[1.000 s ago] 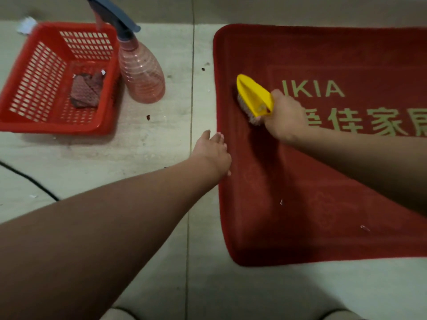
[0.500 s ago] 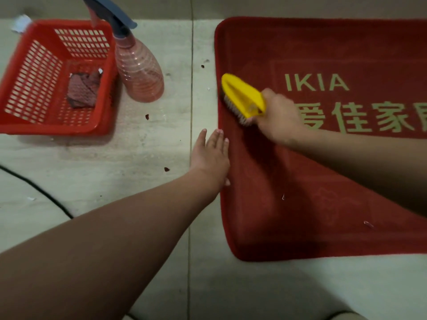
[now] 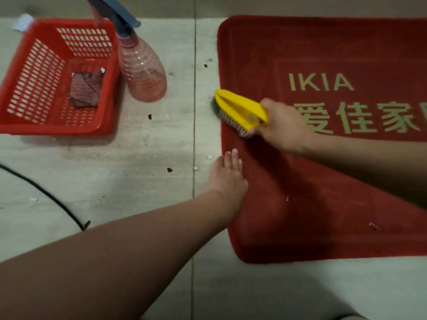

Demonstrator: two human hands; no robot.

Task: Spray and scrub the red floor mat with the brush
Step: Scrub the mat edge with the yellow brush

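The red floor mat (image 3: pixel 323 204) with gold lettering lies on the pale tiled floor at the right. My right hand (image 3: pixel 282 128) grips the handle of a yellow scrub brush (image 3: pixel 240 109), whose bristles press on the mat at its left edge. With straight fingers, my left hand (image 3: pixel 227 174) rests flat on that same edge, a little nearer to me than the brush. A pink spray bottle (image 3: pixel 141 72) with a dark blue trigger head stands on the floor left of the mat, untouched.
A red plastic basket (image 3: pixel 30 88) at the far left holds a crumpled reddish cloth (image 3: pixel 85 90). A black cable (image 3: pixel 46 195) crosses the floor at the lower left. Small bits of debris lie on the tiles beside the mat and on the mat.
My right hand has swept the brush leftward across the mat to its left edge. My left hand has stayed pressed on the mat's edge.
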